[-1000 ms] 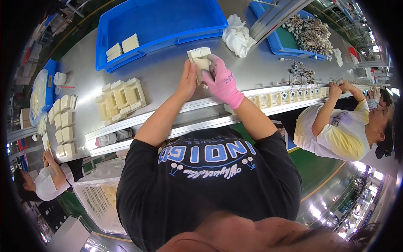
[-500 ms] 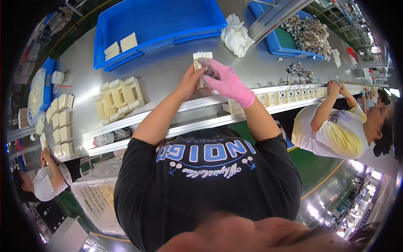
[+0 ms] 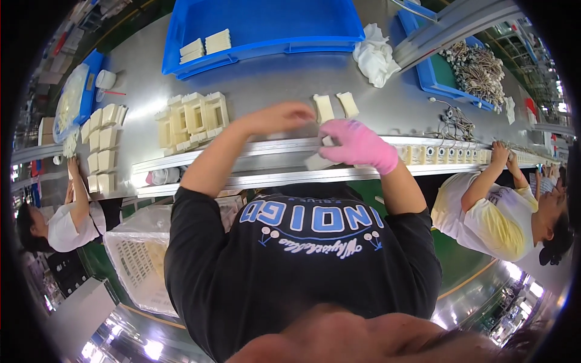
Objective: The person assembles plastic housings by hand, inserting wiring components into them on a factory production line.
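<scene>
Right hand (image 3: 357,145), gloved, was closed on a cream housing (image 3: 317,161) over the metal rail (image 3: 266,147), apparently placing it; straight alignment seemed needed next. Left hand (image 3: 283,118): too blurred to tell.

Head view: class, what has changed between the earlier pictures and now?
The right hand has moved toward the body, to the rail, with a cream part. The left hand, blurred, has let go. Two blocks now show on the table near the hands. Blue tray and cloth stay put.
</scene>
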### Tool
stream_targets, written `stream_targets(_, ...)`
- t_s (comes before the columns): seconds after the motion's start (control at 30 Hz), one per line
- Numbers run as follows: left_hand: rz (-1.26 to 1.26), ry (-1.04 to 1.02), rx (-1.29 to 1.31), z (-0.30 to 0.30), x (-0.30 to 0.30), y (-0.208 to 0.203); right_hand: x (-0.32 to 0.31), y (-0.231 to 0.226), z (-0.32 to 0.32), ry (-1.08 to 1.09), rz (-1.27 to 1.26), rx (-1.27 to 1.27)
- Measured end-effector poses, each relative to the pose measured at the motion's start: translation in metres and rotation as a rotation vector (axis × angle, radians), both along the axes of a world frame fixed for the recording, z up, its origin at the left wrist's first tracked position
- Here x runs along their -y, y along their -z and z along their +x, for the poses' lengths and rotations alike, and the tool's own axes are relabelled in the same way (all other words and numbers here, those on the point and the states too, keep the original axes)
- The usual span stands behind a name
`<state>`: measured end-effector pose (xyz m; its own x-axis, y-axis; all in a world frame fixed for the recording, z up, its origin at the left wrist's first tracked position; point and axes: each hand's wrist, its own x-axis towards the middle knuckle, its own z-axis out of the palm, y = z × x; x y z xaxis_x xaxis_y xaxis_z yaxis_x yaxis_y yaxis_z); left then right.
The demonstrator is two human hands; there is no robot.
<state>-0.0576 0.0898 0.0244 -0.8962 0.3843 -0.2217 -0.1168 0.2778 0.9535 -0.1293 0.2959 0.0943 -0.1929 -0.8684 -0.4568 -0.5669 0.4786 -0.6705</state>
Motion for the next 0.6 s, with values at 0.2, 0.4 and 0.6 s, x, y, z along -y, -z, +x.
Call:
stream_targets(0.2,-1.302,-0.122,-0.345,0.039,0.098,0.047,-0.015,0.065,0.011,0.027,-0.172,-0.734)
stream_targets(0.4,-1.352,0.072,-0.109,0.064,0.125,0.060,-0.003,0.092,-0.072,0.221,-0.206,-0.613)
stream_targets(0.6,-1.326,0.107,-0.217,0.050,0.109,0.036,0.018,0.129,-0.108,0.179,0.374,-0.616)
